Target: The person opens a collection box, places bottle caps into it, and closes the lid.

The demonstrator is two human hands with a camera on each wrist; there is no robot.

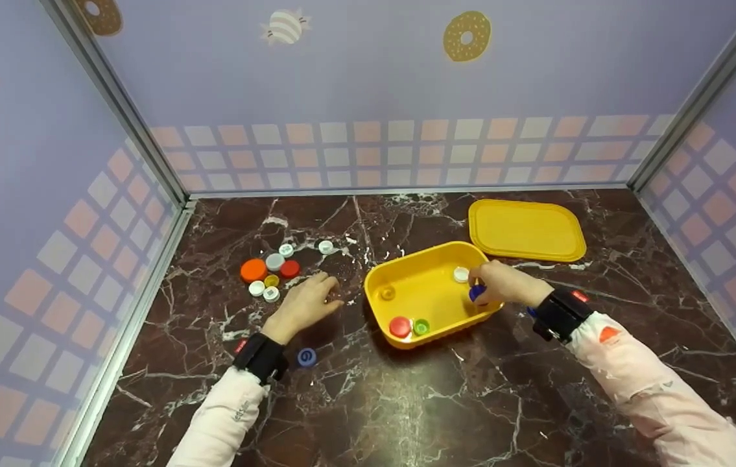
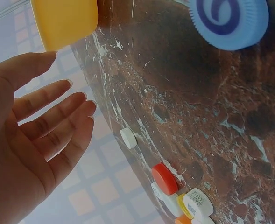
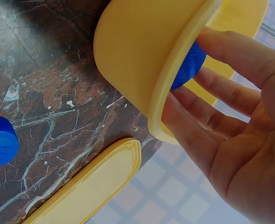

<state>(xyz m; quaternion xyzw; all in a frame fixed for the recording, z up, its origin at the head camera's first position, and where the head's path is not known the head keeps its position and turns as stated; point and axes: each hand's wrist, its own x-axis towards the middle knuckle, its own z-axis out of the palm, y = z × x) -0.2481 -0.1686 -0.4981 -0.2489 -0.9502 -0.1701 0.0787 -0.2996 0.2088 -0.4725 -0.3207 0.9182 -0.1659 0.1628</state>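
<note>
Over the right end of a yellow plastic box (image 1: pixel 429 295), my right hand (image 1: pixel 511 284) reaches inside the rim and pinches a dark blue bottle cap (image 1: pixel 477 294) between thumb and fingers. Inside the box lie a white cap (image 1: pixel 461 275), a small yellow cap (image 1: pixel 388 293), a red cap (image 1: pixel 400 327) and a green cap (image 1: pixel 421 326). My left hand (image 1: pixel 303 307) hovers left of the box, fingers loosely bent and nothing in them. Near its wrist lies a light blue cap with a dark swirl (image 2: pixel 229 21).
A yellow lid (image 1: pixel 526 230) lies behind the box to the right. Left of the left hand sit loose caps, including an orange cap (image 1: pixel 253 270), a red cap (image 1: pixel 289 268) and several white ones. Another blue cap (image 3: pixel 1 141) rests on the marble top by the right wrist.
</note>
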